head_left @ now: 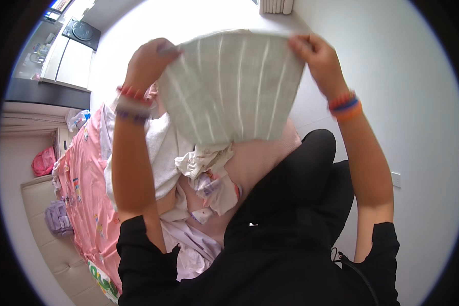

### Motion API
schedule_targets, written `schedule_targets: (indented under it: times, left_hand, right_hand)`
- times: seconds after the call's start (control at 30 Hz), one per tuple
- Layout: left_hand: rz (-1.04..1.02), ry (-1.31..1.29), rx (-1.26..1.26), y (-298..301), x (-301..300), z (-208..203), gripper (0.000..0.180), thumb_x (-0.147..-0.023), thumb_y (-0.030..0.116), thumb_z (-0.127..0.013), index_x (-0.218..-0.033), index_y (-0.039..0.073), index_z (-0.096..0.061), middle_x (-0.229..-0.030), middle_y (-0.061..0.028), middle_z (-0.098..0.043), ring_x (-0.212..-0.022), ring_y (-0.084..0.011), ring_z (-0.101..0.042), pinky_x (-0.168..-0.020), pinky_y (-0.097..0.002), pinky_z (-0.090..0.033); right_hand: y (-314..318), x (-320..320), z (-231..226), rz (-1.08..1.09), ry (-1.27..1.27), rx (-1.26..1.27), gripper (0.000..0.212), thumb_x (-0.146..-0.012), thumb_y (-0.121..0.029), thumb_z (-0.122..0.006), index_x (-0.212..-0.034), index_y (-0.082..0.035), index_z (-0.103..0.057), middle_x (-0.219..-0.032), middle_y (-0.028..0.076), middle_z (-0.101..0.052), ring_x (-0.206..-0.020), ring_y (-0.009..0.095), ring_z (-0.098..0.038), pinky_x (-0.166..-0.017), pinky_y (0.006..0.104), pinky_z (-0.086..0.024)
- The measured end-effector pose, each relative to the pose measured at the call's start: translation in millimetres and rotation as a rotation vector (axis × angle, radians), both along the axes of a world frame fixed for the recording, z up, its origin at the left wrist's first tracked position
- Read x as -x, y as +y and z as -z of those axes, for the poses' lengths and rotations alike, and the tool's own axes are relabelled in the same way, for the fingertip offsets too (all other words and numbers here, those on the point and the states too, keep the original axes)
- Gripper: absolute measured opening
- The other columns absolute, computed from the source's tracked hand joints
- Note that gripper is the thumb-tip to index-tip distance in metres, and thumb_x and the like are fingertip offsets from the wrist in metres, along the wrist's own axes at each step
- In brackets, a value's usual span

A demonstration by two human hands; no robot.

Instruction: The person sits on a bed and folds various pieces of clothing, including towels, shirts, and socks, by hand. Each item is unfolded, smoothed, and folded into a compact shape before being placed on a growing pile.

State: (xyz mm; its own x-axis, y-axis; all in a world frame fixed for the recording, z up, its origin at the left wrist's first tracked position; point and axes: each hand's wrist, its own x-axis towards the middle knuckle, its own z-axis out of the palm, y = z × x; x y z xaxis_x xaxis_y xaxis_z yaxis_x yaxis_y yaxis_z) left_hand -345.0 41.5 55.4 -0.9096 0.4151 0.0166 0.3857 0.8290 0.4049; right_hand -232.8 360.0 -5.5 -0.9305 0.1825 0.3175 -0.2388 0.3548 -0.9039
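A pale green cloth with white stripes [229,86] hangs stretched out in front of me, slightly blurred. Its upper left corner is pinched in my left hand [151,64], and my right hand [317,58] grips the upper right corner. Both arms reach forward, with colourful bands round the wrists. Whether the cloth is a garment or a plain piece of fabric I cannot tell. Below its lower edge lies a heap of crumpled white clothes [204,166] on the pink bed cover [255,166].
Left of the heap is a white towel-like cloth [160,153], beside a pink patterned sheet [81,188]. A purple backpack [58,218] and a pink bag [44,162] are by the padded headboard [38,204]. My bent legs [290,188] in black are near the right wall [413,102].
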Motion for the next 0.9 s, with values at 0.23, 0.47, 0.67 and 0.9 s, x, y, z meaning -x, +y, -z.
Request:
schedule_targets:
  times: [0.23, 0.47, 0.67, 0.9]
  left_hand:
    - [-0.417, 0.249, -0.224, -17, -29, 161, 0.05, -0.083, 0.039, -0.066, -0.104, -0.004, -0.053, -0.089, -0.0191, -0.058, -0.087, -0.0386, -0.056, -0.078, -0.0454, -0.045]
    - [-0.328, -0.268, -0.525, -49, -137, 227, 0.038, -0.086, 0.025, -0.067, -0.109, -0.004, -0.056, -0.101, -0.0123, -0.062, -0.092, -0.0182, -0.059, -0.078, -0.0297, -0.048]
    - [-0.361, -0.289, -0.652, -72, -110, 217, 0.016, -0.094, 0.016, -0.055, -0.102, 0.002, -0.057, -0.074, -0.0032, -0.059, -0.063, -0.0113, -0.061, -0.053, -0.0217, -0.044]
    - [-0.244, 0.547, -0.418, -38, 46, 59, 0.047, -0.094, 0.045, -0.05, -0.11, 0.001, -0.056, -0.081, -0.0154, -0.065, -0.067, -0.022, -0.063, -0.065, -0.0356, -0.048]
  right_hand:
    - [-9, -12, 167, 0.244, -0.274, 0.048, 0.04, -0.081, -0.021, -0.069, -0.108, 0.004, -0.051, -0.092, 0.012, -0.057, -0.084, 0.021, -0.057, -0.075, 0.0325, -0.049]
    - [-70, -95, 210, 0.15, -0.703, 0.184, 0.054, -0.072, -0.02, -0.077, -0.11, 0.008, -0.051, -0.1, 0.015, -0.06, -0.09, 0.022, -0.059, -0.08, 0.0323, -0.049]
    - [-56, -93, 192, -0.116, -0.541, 0.239, 0.03, -0.079, -0.011, -0.068, -0.105, 0.002, -0.058, -0.092, 0.008, -0.063, -0.082, 0.016, -0.06, -0.076, 0.0308, -0.049]
    - [16, 46, 29, -0.091, -0.043, 0.308, 0.029, -0.094, -0.023, -0.056, -0.114, -0.002, -0.055, -0.084, 0.008, -0.064, -0.072, 0.014, -0.066, -0.056, 0.0242, -0.052]
